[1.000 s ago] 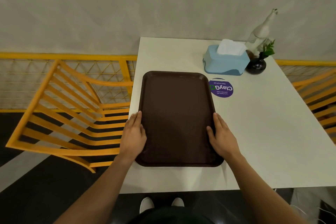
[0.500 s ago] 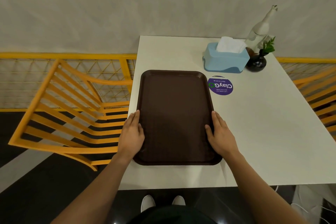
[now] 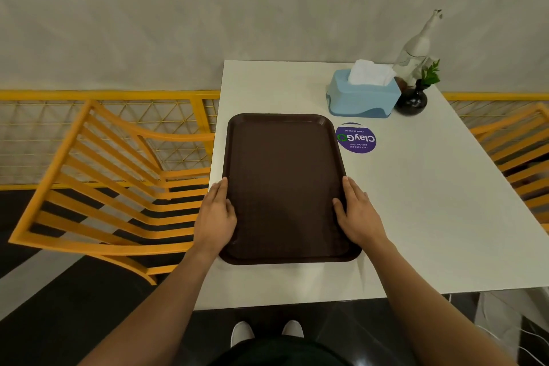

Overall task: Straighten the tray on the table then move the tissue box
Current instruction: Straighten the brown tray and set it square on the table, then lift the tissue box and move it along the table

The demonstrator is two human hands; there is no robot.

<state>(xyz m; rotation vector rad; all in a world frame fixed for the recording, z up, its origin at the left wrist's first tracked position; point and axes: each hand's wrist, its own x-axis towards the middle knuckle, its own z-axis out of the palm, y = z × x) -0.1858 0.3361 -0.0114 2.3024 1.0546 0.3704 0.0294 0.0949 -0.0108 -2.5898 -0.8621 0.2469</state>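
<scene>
A dark brown tray [image 3: 285,175] lies flat on the white table [image 3: 416,217], near its left edge, long sides running away from me. My left hand [image 3: 215,217] grips the tray's left rim and my right hand [image 3: 358,217] grips its right rim, thumbs resting inside. A light blue tissue box [image 3: 362,98] with white tissue sticking out stands beyond the tray's far right corner, apart from it.
A dark round vase with a green sprig [image 3: 411,99] and a clear glass bottle [image 3: 416,47] stand right of the box by the wall. A purple round sticker [image 3: 356,139] lies beside the tray. Yellow chairs [image 3: 98,187] flank the table on both sides.
The tray and both hands hold nearly the same place on the table; the view has shifted slightly, and the tray's far end sits a little more to the left.
</scene>
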